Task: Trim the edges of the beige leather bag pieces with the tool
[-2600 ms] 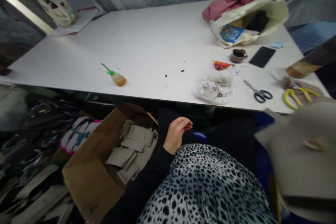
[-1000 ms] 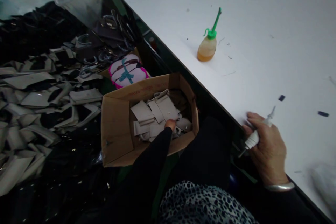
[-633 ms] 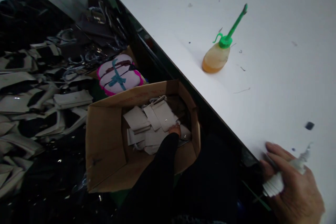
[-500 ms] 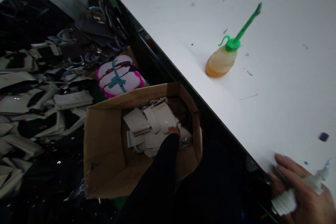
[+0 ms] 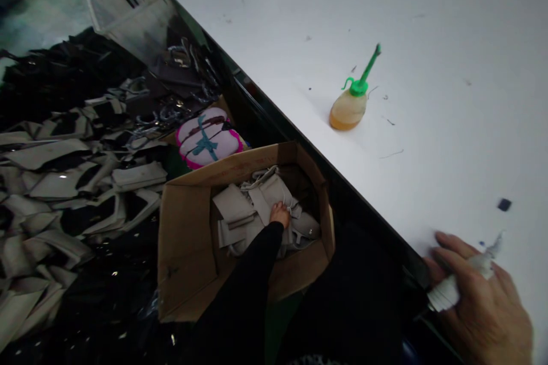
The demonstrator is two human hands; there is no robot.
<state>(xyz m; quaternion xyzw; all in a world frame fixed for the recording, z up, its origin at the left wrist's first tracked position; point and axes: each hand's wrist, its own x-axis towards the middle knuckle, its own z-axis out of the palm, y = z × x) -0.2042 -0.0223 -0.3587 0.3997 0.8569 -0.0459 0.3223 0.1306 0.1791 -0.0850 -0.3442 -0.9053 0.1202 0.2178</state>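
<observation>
My left hand [image 5: 280, 215] reaches into an open cardboard box [image 5: 188, 245], its fingers closed on one of the beige leather pieces [image 5: 269, 191] heaped there. Thin pale cord or thread shows beside the fingertips. What the fingers pinch is partly hidden. At the table's near edge, my right hand [image 5: 483, 296] is wrapped round a slim tool with a white ribbed handle [image 5: 445, 295] and a pale pointed tip; the palm and fingers cover its middle, so I cannot tell its kind.
On the white table [image 5: 428, 182] stands an oil bottle [image 5: 349, 109] with a green spout. A pink-edged cushion [image 5: 209, 137] lies behind the box. Piles of beige and black bags [image 5: 64, 177] fill the left side, with a clear plastic bin [image 5: 128, 11] beyond. A small dark scrap [image 5: 504, 204] lies near my right hand.
The view has shifted, so the box and table sit differently in it. My left hand has lifted slightly among the beige pieces and shows more. My right hand still holds the white-handled tool.
</observation>
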